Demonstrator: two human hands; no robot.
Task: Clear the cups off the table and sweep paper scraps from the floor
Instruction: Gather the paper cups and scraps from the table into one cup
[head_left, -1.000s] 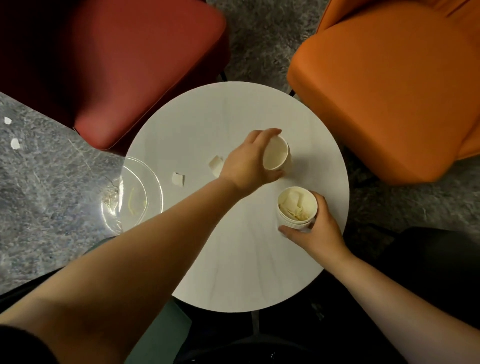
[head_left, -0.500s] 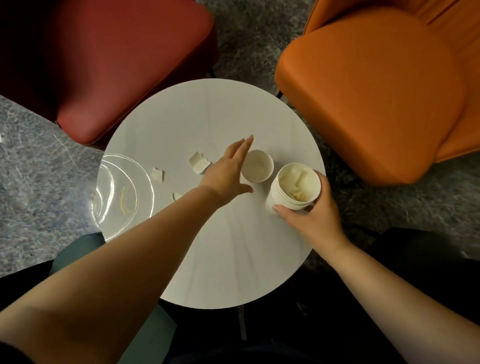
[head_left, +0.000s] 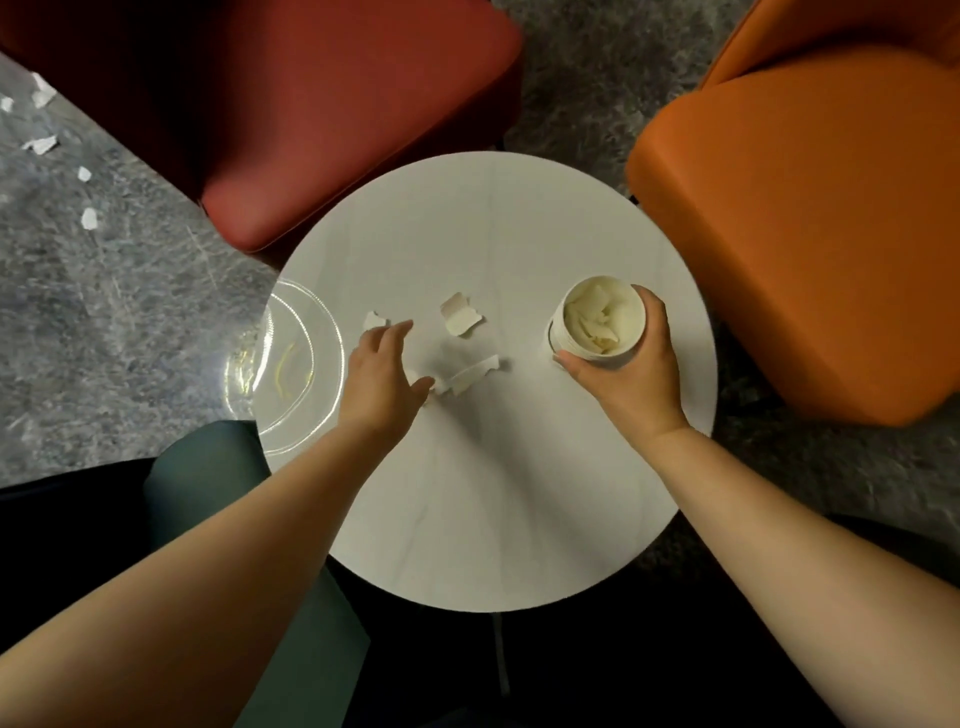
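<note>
My right hand (head_left: 631, 371) grips a white paper cup (head_left: 598, 319), thumb on its near side and fingers curled round its far side. The cup stands at the right of a round white table (head_left: 493, 493) and holds crumpled paper. My left hand (head_left: 382, 376) reaches over the table's left half, fingers loosely spread and holding nothing, above torn paper scraps (head_left: 461, 317) lying on the tabletop. A clear glass plate (head_left: 291, 364) sits at the table's left edge. More scraps on the floor (head_left: 89, 218) lie far left. A red chair (head_left: 337, 114) and an orange chair (head_left: 810, 223) stand beyond the table.
</note>
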